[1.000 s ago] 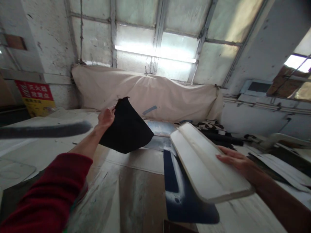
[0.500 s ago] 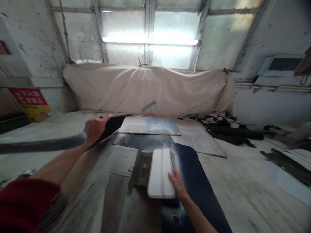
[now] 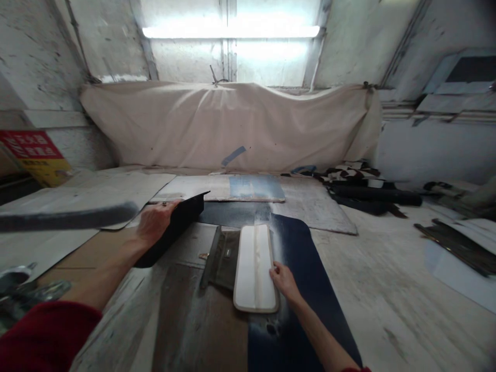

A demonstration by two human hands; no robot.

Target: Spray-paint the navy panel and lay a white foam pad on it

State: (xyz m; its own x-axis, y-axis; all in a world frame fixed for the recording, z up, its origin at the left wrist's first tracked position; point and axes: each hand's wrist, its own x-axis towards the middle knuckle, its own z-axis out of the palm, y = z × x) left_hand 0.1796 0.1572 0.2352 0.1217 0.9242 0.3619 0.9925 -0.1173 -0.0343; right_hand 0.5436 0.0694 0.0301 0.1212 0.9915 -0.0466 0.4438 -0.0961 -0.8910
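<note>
My left hand point(image 3: 158, 222) is closed on the edge of a thin black sheet point(image 3: 179, 227), which is held tilted over the left part of the work table. My right hand point(image 3: 285, 283) pinches the right edge of a white rounded panel point(image 3: 247, 268) with a beige strip down its length. That panel overlaps a dark olive fabric piece point(image 3: 226, 261), perhaps a bag, with a small label on it. Under the panel and my right forearm lies a navy sheet point(image 3: 306, 263). My right thumb shows, but the fingers beneath the panel are hidden.
A blurred grey bar point(image 3: 70, 217) juts in from the left. Black rolled material point(image 3: 375, 196) and scraps lie at the right back. Olive pieces point(image 3: 457, 245) rest at far right. A beige cloth point(image 3: 174, 129) hangs behind the table point(image 3: 387, 289).
The view has tipped down. My left hand has brought the black sheet lower and nearer. The white panel now lies flatter, still in my right hand.
</note>
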